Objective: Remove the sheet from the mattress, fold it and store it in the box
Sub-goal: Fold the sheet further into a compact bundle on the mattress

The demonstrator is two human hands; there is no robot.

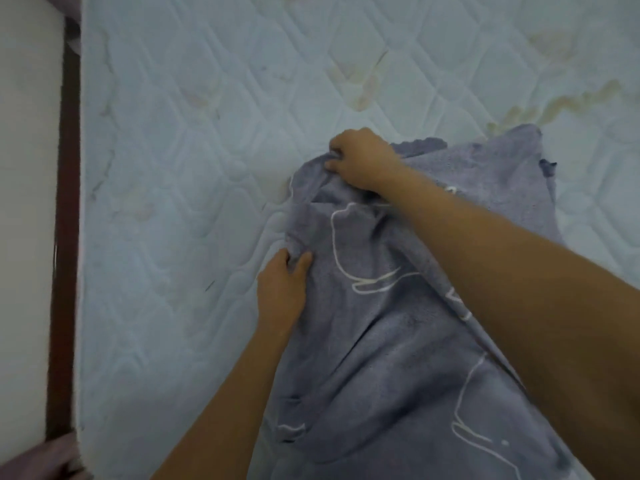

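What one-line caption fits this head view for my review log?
Left hand and right hand grip the bunched blue-grey sheet lying on the bare quilted mattress.

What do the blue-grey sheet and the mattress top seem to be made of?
The sheet is likely a soft fleecy or terry-like fabric, matte; its surface looks napped. The mattress top is probably quilted textile over padding, with a faint sheen; stitched curved lines leave puffed cells.
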